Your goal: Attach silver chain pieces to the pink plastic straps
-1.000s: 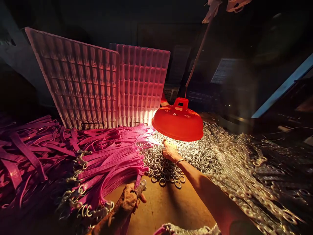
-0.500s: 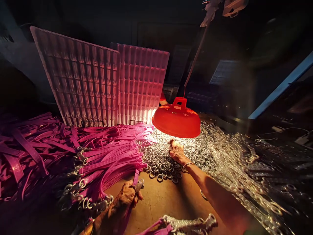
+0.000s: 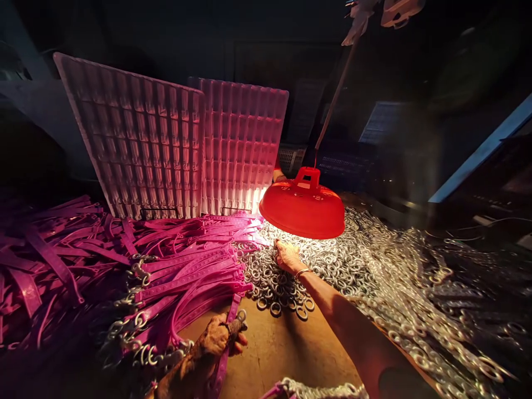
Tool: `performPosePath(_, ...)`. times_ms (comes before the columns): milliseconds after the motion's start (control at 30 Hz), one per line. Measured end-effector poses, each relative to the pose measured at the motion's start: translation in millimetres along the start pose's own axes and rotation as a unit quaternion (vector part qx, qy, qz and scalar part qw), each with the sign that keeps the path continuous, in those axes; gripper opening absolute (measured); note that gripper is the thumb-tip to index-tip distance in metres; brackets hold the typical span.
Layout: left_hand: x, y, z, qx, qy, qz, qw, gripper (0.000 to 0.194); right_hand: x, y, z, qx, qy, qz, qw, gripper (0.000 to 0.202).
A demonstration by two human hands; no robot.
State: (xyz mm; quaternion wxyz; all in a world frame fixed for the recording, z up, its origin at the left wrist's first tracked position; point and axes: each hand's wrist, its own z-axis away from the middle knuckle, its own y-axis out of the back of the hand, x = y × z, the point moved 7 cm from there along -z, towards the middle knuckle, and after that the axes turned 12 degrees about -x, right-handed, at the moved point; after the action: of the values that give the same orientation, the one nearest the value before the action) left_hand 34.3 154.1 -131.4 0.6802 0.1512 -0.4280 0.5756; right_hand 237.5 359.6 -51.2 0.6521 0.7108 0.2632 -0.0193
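Reaching under the red lamp shade (image 3: 302,209), the right hand (image 3: 287,256) lies on the heap of metal rings (image 3: 332,260); its fingers are bent down into the rings, but whether the grip already has one ring I cannot tell, because the glare hides the fingertips. The left hand (image 3: 216,339) is near the front edge of the wooden tabletop (image 3: 274,349), and its grip is closed around the end of one pink plastic strap (image 3: 226,354), where a metal fitting (image 3: 238,321) shows just above the fingers.

As a judgement of progress: to the left of this hand lie many pink straps with ring chains (image 3: 137,321) already on their ends, so a good part seems finished. Further left, a large dark pile of bare straps (image 3: 45,260) and the wide spread of rings suggest that much work remains. Two ribbed plastic trays (image 3: 174,149) stand upright behind the straps.
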Motion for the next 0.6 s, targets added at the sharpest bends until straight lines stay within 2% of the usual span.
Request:
performPosePath(67, 4.9, -3.9, 4.8, 0.018, 0.01, -0.005, 1.0, 0.062, 2.9, 0.6, 1.7, 0.004, -0.002, -0.009, 1.0, 0.027)
performPosePath(233, 30.7, -21.3, 26.7, 0.021, -0.039, -0.006, 0.999, 0.062, 2.5, 15.0, 18.9, 0.02, 0.009, -0.061, 0.998, 0.028)
performPosePath(367, 50.8, -30.7, 43.5, 0.03, -0.078, -0.032, 0.996, 0.057, -6.2, 26.9, 41.6, 0.021, 0.045, -0.154, 0.987, 0.02)
performPosePath(467, 59.5, -36.1, 50.0, 0.035, -0.097, -0.062, 0.993, 0.055, -10.5, 28.0, 60.1, 0.031, 0.047, -0.247, 0.967, 0.018)
performPosePath(600, 61.4, -39.4, 52.0, 0.022, -0.133, -0.091, 0.987, 0.051, -18.2, 13.5, 84.4, 0.03, 0.023, -0.388, 0.921, 0.041)
